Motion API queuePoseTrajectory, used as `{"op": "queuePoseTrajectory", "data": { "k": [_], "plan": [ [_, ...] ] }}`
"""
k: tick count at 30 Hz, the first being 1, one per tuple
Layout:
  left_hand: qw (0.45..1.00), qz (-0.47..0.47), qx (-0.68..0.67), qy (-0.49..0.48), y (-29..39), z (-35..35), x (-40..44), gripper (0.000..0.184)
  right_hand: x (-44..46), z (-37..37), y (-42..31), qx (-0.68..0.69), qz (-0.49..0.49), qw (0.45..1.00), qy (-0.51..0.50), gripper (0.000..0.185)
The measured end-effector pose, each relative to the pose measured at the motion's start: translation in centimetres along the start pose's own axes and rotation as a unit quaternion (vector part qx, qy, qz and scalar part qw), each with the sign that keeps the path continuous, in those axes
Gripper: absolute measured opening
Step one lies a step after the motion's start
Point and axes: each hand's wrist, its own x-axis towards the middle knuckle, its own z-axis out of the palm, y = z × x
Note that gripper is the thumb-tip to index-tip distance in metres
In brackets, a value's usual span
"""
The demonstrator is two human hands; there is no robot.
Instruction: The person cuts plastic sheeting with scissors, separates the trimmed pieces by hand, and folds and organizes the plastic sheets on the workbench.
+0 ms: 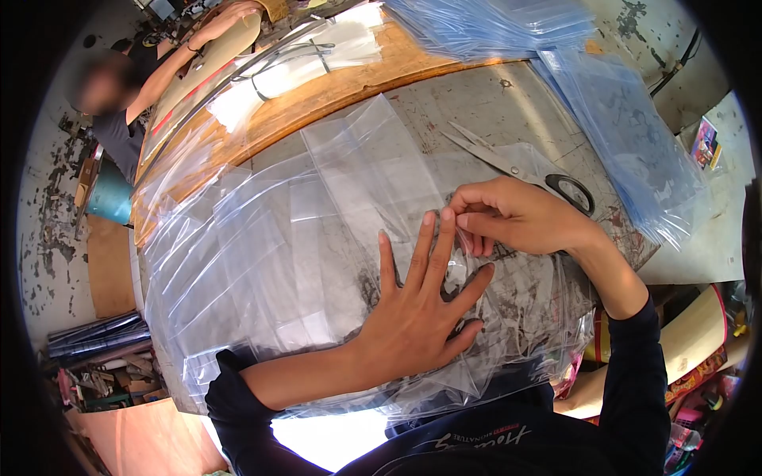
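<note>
My left hand (417, 313) lies flat with its fingers spread, pressing on thin clear plastic sheets (262, 246) that cover much of the table. Close beside its fingertips, my right hand (520, 214) has thumb and forefinger pinched together at the edge of a clear plastic sheet (373, 151); the exact bit between the fingertips is partly hidden. Scissors (512, 168) with black handles rest just beyond my right hand, blades pointing to the far left. Loose, crumpled film lies around both wrists.
Stacks of bluish plastic sheets (627, 143) lie at the right and far edge. A strapped bundle of clear sheets (294, 67) sits on a wooden board (397, 59). Another person's arm (171, 75) reaches in at far left. Rolled material (686, 341) stands at lower right.
</note>
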Motion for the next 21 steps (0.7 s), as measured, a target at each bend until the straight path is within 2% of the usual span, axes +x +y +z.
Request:
{"op": "queuePoseTrajectory", "data": {
  "k": [15, 17, 18, 19, 20, 21],
  "plan": [
    [1.0, 0.001, -0.013, -0.002, -0.1, 0.1, 0.0, 0.056, 0.0, 0.0, 0.1, 0.006, -0.001, 1.0, 0.0, 0.015],
    [0.996, 0.031, -0.039, 0.079, 0.1, -0.1, 0.0, 0.048, -0.1, 0.2, 0.4, 0.011, 0.0, 1.0, 0.004, 0.015],
    [0.995, 0.034, -0.033, 0.087, 0.0, -0.2, 0.0, 0.048, 0.0, 0.2, 0.7, -0.007, -0.023, 1.0, 0.01, 0.017],
    [0.962, 0.119, -0.135, 0.204, 0.1, -0.5, -0.3, 0.042, 0.1, 0.1, 0.7, -0.022, -0.047, 0.999, 0.016, 0.019],
    [0.899, 0.201, -0.236, 0.309, 0.3, -0.8, -0.7, 0.037, -0.1, 0.1, 0.1, 0.001, -0.007, 1.0, 0.01, 0.018],
    [0.867, 0.249, -0.335, 0.271, 0.4, -1.3, -1.4, 0.033, -0.1, 0.3, 0.1, 0.005, -0.004, 1.0, 0.011, 0.018]
  ]
}}
